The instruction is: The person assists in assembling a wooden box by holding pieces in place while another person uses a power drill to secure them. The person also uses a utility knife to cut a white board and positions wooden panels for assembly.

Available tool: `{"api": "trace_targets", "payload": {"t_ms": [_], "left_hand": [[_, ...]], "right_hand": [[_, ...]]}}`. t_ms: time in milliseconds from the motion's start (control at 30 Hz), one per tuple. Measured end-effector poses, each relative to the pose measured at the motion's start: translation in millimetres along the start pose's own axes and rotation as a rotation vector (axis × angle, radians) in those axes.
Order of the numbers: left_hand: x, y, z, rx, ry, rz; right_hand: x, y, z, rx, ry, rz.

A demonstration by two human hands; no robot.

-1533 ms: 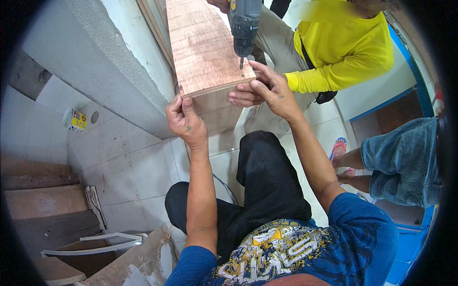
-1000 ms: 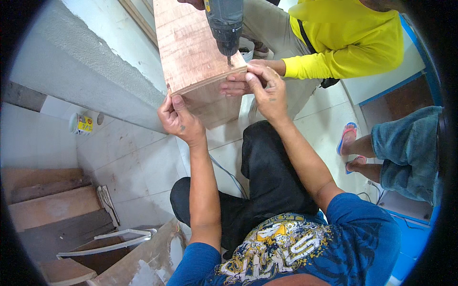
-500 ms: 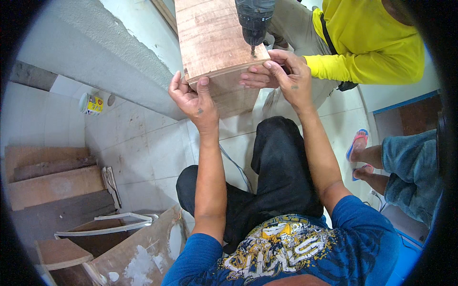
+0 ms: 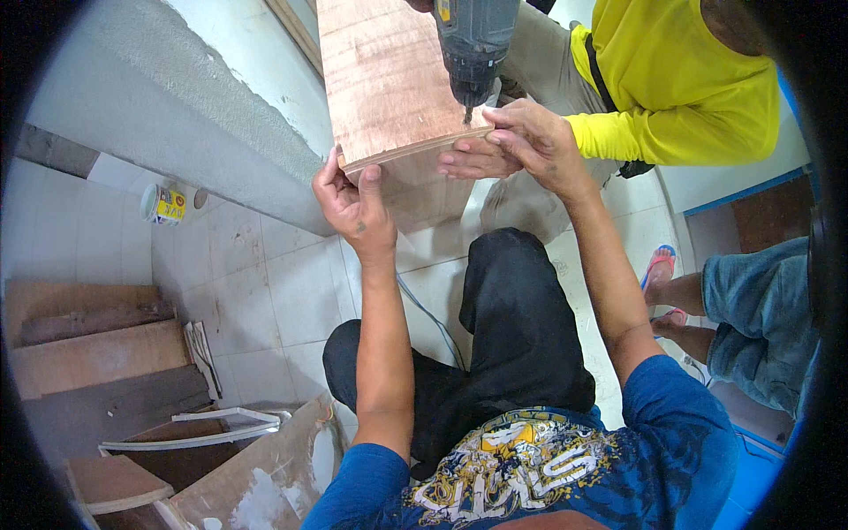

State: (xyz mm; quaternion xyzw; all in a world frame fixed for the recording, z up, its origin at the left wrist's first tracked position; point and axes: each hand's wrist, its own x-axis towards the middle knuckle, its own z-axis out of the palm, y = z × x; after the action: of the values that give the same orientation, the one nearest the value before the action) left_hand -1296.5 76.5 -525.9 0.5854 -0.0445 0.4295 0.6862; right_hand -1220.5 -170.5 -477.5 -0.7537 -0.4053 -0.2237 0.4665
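A plywood panel (image 4: 380, 84) lies as the top of a box-like wooden piece, its near edge facing me. My left hand (image 4: 360, 208) grips the near left corner, thumb against the edge and fingers round the side. At the near right corner, my right hand (image 4: 541, 146) pinches the panel. A power drill (image 4: 477, 49) points down, its bit on the panel close to that corner. Beneath the right corner are another hand's fingers (image 4: 473, 161), apparently those of the co-worker in the yellow sleeve (image 4: 609, 137). Who holds the drill is mostly out of view.
A rough plastered wall (image 4: 221, 115) runs along the left. Wooden boards (image 4: 106, 353) and a patched panel (image 4: 274, 477) are stacked at lower left, near a small tub (image 4: 162, 204). A cable (image 4: 433, 314) crosses the tiled floor. Another person's legs (image 4: 751, 309) stand at right.
The view has shifted slightly. More of the drill shows now, its bit still at the panel's right corner. My left fingers have wrapped further round the left corner; both hands keep hold.
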Motion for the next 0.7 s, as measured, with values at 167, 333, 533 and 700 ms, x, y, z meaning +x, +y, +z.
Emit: {"api": "trace_targets", "payload": {"t_ms": [167,333,533,700], "left_hand": [[-4.4,-1.8,0.4,0.017,0.032,-0.008],[-1.3,-1.9,0.0,0.139,0.081,0.020],[4.8,-5.4,-7.7,0.138,0.105,-0.136],[16.7,16.2,6.2,0.067,0.054,-0.262]], "right_hand": [[-6.3,-1.2,9.6,0.100,0.072,0.094],[-2.8,-5.8,11.2,0.056,0.083,0.062],[-2.6,-1.1,13.0,-0.009,0.072,0.015],[-4.1,-6.9,18.0,0.003,0.098,0.019]]}}
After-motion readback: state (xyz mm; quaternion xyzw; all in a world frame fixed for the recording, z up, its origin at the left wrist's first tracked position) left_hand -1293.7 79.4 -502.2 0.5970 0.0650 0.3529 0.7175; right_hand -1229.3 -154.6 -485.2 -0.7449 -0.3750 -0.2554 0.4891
